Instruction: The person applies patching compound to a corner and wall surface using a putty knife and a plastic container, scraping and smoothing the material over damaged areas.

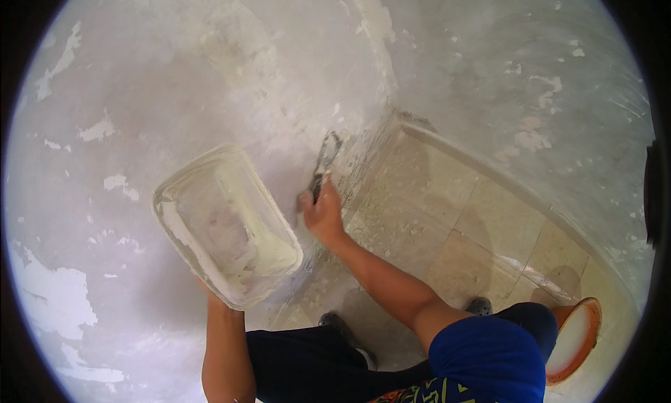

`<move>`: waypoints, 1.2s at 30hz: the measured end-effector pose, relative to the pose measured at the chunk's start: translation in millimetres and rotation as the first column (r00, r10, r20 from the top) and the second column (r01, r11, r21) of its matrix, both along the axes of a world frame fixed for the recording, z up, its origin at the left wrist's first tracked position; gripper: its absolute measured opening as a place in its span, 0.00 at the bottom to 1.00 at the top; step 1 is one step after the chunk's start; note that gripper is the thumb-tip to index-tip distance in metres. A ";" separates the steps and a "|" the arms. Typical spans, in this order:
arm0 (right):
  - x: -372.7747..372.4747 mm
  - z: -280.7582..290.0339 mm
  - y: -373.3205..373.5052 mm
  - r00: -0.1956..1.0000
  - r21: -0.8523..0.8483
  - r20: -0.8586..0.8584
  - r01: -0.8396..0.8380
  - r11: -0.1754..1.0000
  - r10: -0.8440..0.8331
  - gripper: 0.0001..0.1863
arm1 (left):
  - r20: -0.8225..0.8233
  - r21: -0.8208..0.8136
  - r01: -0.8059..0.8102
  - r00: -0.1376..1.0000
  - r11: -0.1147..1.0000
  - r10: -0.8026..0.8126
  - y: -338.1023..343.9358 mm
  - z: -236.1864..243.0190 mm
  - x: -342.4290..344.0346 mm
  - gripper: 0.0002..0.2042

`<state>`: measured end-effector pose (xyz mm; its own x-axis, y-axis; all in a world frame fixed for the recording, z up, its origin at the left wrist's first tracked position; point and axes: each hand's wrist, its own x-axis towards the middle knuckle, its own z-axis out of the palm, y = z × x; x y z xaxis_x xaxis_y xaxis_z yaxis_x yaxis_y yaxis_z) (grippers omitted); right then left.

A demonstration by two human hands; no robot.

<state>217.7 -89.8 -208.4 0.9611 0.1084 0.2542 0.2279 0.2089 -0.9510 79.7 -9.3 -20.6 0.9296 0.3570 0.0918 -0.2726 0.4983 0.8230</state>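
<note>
A rectangular pale plastic tray (231, 221), smeared inside with cream filler, is held up at the left by my left hand (206, 283), whose fingers are mostly hidden beneath it. To the tray's right my right hand (320, 214) grips the dark handle of a putty knife (328, 155). The knife's smeared blade points up, over the patchy plastered wall (112, 74) near the corner; I cannot tell whether it touches the surface.
A second greyish wall (503, 74) meets this one at the corner, with a skirting along its foot. Below lie floor tiles (489, 207) with crumbs of debris and my two shoes. An orange-rimmed bucket (573, 333) of pale material stands at the lower right.
</note>
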 end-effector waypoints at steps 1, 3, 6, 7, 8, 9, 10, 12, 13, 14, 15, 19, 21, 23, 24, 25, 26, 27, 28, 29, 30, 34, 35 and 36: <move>-10.8 7.3 -0.7 0.999 -0.042 0.033 -0.019 0.999 0.020 0.33 | 0.001 0.004 -0.011 1.000 1.000 0.011 0.3 -2.1 -0.9 0.33; -43.6 14.9 -1.8 0.994 -0.133 0.103 -0.029 0.991 0.042 0.37 | -0.011 0.005 -0.011 1.000 1.000 0.011 3.9 -5.8 -3.7 0.34; -71.6 6.1 -11.7 0.990 -0.108 0.033 -0.134 0.985 0.138 0.37 | -0.021 -0.001 -0.009 1.000 1.000 0.009 9.2 -11.8 -8.2 0.34; -71.0 3.3 -15.4 0.993 -0.080 0.084 -0.070 0.994 0.077 0.33 | -0.023 -0.005 -0.006 1.000 1.000 0.006 10.0 -13.3 -8.1 0.34; -69.9 -1.0 -19.3 0.991 -0.049 0.132 -0.009 0.999 0.016 0.29 | -0.025 -0.005 0.001 1.000 1.000 -0.002 9.9 -14.5 -7.3 0.35; -68.6 -5.8 -23.2 0.983 -0.014 0.179 0.049 0.999 -0.046 0.24 | -0.028 -0.006 0.005 1.000 1.000 -0.005 9.7 -15.7 -5.7 0.35; -61.5 -10.2 -25.6 0.988 -0.039 0.132 0.086 0.996 -0.080 0.24 | -0.025 -0.005 0.011 1.000 1.000 -0.011 8.7 -13.9 -5.2 0.35; -30.7 -18.5 -33.5 0.987 -0.100 0.043 0.157 0.983 -0.153 0.22 | -0.021 -0.010 0.026 0.999 1.000 -0.026 5.6 -13.7 -0.8 0.35; -13.4 -14.9 -38.7 0.985 -0.085 -0.057 0.158 0.984 -0.163 0.20 | -0.015 -0.015 0.031 0.999 0.999 -0.032 4.6 -12.7 0.3 0.36; 4.1 -9.3 -43.9 0.973 -0.070 -0.155 0.160 0.985 -0.169 0.17 | -0.012 -0.007 0.031 0.999 0.999 -0.031 4.4 -9.6 -0.4 0.36; 22.7 -16.2 -47.8 0.968 -0.086 -0.144 0.197 0.977 -0.208 0.14 | -0.006 -0.013 0.035 0.999 0.999 -0.035 2.7 -7.6 1.0 0.36; 62.2 -15.6 -70.9 0.980 -0.013 -0.191 0.059 0.998 -0.060 0.16 | 0.006 0.004 0.038 0.999 0.999 -0.038 8.7 -6.5 0.7 0.37; 59.1 -16.1 -67.9 0.986 -0.086 -0.156 0.039 0.996 -0.052 0.16 | 0.015 0.017 0.048 0.999 0.999 -0.048 12.8 -7.0 1.3 0.37; 36.9 -4.5 -62.7 0.994 -0.181 -0.113 -0.011 0.983 -0.010 0.17 | 0.032 0.025 0.055 0.998 0.998 -0.056 17.9 -9.6 0.2 0.38; 19.5 2.8 -57.7 0.987 -0.151 -0.157 -0.057 0.987 0.033 0.18 | 0.040 0.027 0.057 0.997 0.998 -0.059 19.9 -10.1 -0.5 0.38; -2.2 10.4 -49.2 0.977 -0.115 -0.198 -0.105 0.988 0.081 0.20 | 0.049 0.031 0.057 0.997 0.998 -0.058 21.7 -7.5 -4.2 0.38; -18.9 5.1 -44.6 0.979 -0.113 -0.172 -0.133 0.985 0.113 0.21 | 0.036 0.017 0.047 0.998 0.999 -0.048 19.6 -10.6 -1.1 0.37; -35.0 -1.6 -40.9 0.978 -0.111 -0.149 -0.164 0.980 0.146 0.22 | 0.019 0.004 0.036 0.999 0.999 -0.037 15.8 -11.8 3.6 0.35; -49.1 -8.2 -37.3 0.987 -0.089 -0.085 -0.143 0.986 0.136 0.24 | 0.006 -0.005 0.027 1.000 1.000 -0.027 12.0 -11.9 7.0 0.34; -61.8 -14.8 -34.1 0.992 -0.066 -0.022 -0.126 0.990 0.124 0.25 | -0.008 0.037 0.019 1.000 0.999 -0.019 15.6 -17.9 8.2 0.35; -68.6 -14.0 -32.3 0.992 -0.035 0.043 -0.116 0.993 0.117 0.27 | -0.021 0.086 0.005 1.000 0.996 -0.004 24.7 -24.3 8.7 0.36; -72.5 8.8 -37.8 0.985 0.106 0.165 0.035 0.994 -0.052 0.28 | -0.054 0.067 -0.038 0.998 0.997 0.042 11.0 -13.8 9.3 0.37; -62.7 16.4 -40.2 0.983 0.082 0.147 0.099 0.992 -0.110 0.27 | -0.042 0.042 -0.026 0.999 0.999 0.028 9.3 -12.9 9.7 0.37; -51.2 21.7 -41.3 0.977 0.057 0.131 0.161 0.985 -0.167 0.25 | -0.031 0.017 -0.015 0.999 1.000 0.015 8.0 -12.0 9.6 0.37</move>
